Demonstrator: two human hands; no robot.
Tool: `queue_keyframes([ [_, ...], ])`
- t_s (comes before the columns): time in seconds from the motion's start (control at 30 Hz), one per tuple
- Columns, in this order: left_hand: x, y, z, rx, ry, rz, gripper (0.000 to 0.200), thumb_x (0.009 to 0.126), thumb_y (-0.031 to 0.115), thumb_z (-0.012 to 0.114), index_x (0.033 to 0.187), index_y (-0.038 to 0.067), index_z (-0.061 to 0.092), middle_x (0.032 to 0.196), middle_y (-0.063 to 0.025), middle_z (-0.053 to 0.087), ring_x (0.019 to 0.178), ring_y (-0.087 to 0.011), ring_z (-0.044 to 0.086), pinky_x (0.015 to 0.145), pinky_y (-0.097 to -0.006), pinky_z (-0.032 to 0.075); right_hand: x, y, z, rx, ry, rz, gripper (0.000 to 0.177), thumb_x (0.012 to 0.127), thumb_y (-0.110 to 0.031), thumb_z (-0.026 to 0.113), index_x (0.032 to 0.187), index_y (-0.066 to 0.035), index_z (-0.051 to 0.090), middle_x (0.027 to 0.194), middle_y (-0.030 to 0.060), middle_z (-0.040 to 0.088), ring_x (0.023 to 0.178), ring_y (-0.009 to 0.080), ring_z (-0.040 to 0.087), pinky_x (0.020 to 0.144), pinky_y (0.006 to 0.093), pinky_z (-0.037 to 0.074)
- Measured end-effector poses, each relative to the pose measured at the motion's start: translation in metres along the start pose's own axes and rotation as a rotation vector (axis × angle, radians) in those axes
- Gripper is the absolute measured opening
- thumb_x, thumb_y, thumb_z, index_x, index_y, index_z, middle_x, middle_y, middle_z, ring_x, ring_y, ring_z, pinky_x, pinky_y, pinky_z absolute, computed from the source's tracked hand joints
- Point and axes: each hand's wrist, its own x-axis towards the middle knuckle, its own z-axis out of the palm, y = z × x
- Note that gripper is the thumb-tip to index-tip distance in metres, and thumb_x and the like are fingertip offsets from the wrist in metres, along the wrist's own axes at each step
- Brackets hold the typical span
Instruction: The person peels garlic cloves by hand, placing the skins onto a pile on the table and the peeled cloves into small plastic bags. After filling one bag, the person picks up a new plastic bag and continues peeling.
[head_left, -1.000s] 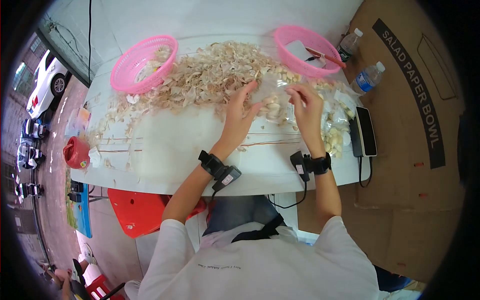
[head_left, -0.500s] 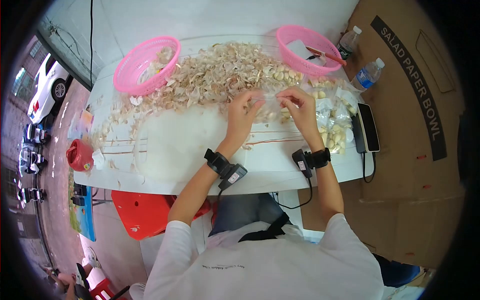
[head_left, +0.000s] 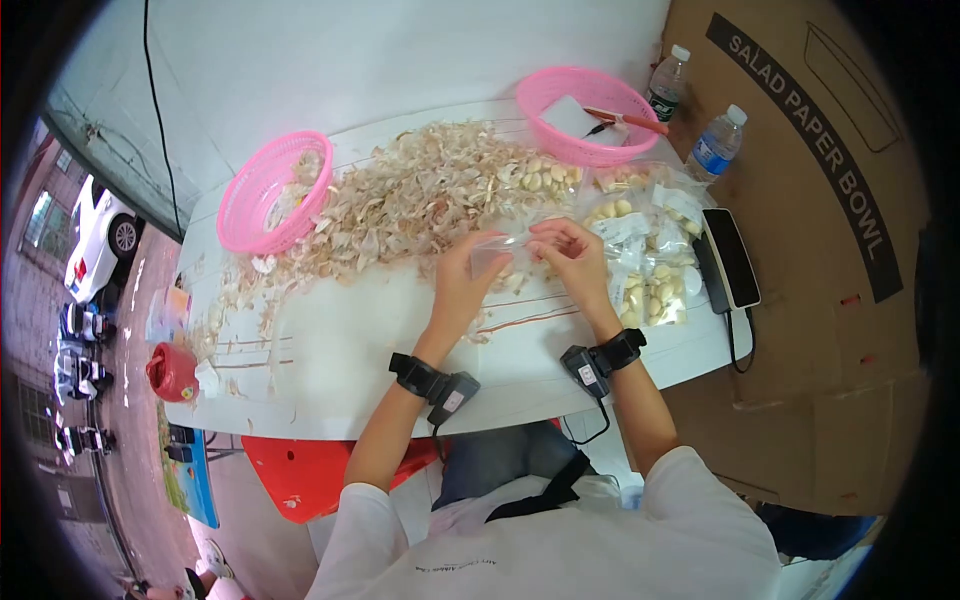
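Observation:
Both hands are over the middle of the table, in front of a heap of garlic skins (head_left: 410, 200). My left hand (head_left: 462, 278) pinches a small clear plastic bag (head_left: 490, 254), part of which lies across its thumb and fingers. At the bag's right end, my right hand (head_left: 575, 262) has its thumb and fingers closed on the plastic. Whether anything is inside this bag I cannot make out. Loose peeled garlic cloves (head_left: 548, 178) lie beyond my right hand. To its right are clear bags of garlic cloves (head_left: 662, 292), bunched together.
Pink baskets stand at the back left (head_left: 232, 205) and back right (head_left: 530, 95), the right one holding a red-handled tool. Two water bottles (head_left: 715, 145), a phone-like device (head_left: 733, 258) and a large cardboard box (head_left: 800, 330) line the right. A red container (head_left: 172, 370) sits at the left edge.
The camera view has shifted, so the table appears lower. The bag was stretched between both hands; now more of it shows against my left hand, and my right fingers have shifted on the plastic.

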Motion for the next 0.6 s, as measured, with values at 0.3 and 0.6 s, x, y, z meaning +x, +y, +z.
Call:
queue_keyframes([
  [0.3,-0.003,-0.016,-0.005,-0.208,-0.067,-0.196,0.026,0.085,0.009,0.064,0.109,-0.001,0.062,0.086,-0.0077,0.068,0.076,-0.0108,0.062,0.072,-0.0244,0.049,-0.002,0.0,0.002,-0.028,0.085,0.031,0.017,0.086,-0.004,0.061,0.102,0.001,0.062,0.087,0.0045,0.066,0.074,0.0077,0.06,0.068,0.0204,0.048],
  [0.6,0.004,-0.054,-0.003,-0.148,-0.125,-0.054,0.063,0.091,0.011,0.056,0.143,0.005,0.02,0.128,-0.0154,0.051,0.108,-0.0151,0.056,0.09,-0.0281,0.044,0.065,-0.025,-0.059,-0.418,0.252,-0.108,0.024,0.088,-0.015,0.061,0.108,-0.004,0.061,0.092,0.0047,0.065,0.083,0.0108,0.06,0.074,0.0234,0.049],
])
